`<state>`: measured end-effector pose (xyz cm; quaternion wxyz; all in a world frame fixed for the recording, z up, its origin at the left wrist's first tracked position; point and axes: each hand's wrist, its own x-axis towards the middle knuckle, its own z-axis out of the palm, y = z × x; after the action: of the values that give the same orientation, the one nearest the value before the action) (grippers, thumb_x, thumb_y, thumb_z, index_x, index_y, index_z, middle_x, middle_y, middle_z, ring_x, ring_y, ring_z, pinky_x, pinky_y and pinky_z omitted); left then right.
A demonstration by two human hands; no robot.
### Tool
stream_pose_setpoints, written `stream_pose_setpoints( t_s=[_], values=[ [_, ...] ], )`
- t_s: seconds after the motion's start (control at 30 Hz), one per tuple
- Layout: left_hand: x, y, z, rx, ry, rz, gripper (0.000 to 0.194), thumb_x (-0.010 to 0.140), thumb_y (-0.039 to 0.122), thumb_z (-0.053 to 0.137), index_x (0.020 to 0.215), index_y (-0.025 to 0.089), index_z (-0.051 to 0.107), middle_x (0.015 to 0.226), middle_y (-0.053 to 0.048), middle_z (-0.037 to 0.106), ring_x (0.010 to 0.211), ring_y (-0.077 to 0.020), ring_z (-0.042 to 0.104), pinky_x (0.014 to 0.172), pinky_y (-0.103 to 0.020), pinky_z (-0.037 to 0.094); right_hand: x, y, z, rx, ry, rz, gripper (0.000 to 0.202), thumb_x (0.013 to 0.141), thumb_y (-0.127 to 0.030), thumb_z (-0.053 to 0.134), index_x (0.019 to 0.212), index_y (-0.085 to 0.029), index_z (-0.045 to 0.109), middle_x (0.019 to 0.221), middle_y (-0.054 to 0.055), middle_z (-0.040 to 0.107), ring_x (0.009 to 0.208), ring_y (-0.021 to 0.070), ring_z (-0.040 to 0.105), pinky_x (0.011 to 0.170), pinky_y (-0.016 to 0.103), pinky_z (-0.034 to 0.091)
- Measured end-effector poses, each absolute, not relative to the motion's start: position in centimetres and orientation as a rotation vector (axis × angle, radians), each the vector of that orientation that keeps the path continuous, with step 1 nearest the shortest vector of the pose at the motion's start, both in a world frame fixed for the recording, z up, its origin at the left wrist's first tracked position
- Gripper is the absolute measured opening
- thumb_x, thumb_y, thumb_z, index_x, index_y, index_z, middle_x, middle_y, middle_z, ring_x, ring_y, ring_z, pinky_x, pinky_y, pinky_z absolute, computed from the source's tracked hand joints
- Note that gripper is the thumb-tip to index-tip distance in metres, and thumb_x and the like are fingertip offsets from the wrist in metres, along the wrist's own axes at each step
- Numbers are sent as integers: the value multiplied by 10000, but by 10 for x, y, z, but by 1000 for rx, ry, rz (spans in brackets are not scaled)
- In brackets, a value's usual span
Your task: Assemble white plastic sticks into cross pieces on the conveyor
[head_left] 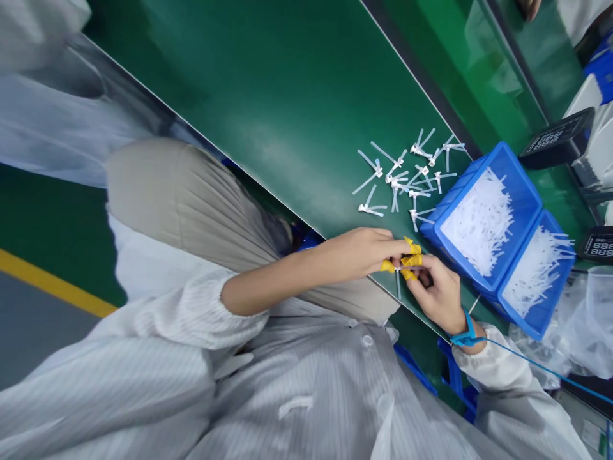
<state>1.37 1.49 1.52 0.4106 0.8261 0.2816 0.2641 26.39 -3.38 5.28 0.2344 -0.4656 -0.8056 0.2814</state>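
Observation:
My left hand (376, 251) and my right hand (438, 287) meet at the near edge of the green table, both with yellow finger cots on their fingertips. Between them they pinch a small white connector with thin tubes (398, 284), one tube pointing down towards my lap. The fingers hide most of the connector. A blue wrist strap (464, 332) with a cord circles my right wrist. Just beyond my hands lie several similar white connectors with tubes (395, 182), scattered on the table.
Right of my hands stand a larger blue bin (433, 246) and a smaller blue bin (539, 329), both holding short white tubes. Clear plastic bags (587, 319) lie beyond. Black digital displays (558, 137) stand at the right. Another person's hand (529, 7) shows at the top right.

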Motion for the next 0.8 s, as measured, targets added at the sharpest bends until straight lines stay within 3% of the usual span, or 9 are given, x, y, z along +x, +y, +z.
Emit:
stream_pose_setpoints(
  t_s=[0.23,0.5,0.8],
  values=[
    [14,12,17,2057,752,679,121,1031,89,709,1069,204,698,1008,-22,781,908,-177,704,811,-250,482,263,-35,53,-1310,-2199,752,200,992,-127,708,1133,-261,661,842,-34,668,626,126,585,584,239,476],
    [16,12,20,2016,757,705,125,1017,77,727,1032,194,686,947,-2,755,870,-163,678,775,-238,463,258,-35,62,-1315,-2289,700,231,1001,-133,678,1163,-273,590,883,-24,751,707,164,723,664,249,566],
    [18,13,18,2038,798,663,129,1022,79,631,994,201,662,861,8,615,784,-162,613,715,-244,418,245,-26,83,-1330,-2580,647,210,1012,-92,554,1142,-255,526,933,40,741,809,230,742,718,300,547]
  ],
)
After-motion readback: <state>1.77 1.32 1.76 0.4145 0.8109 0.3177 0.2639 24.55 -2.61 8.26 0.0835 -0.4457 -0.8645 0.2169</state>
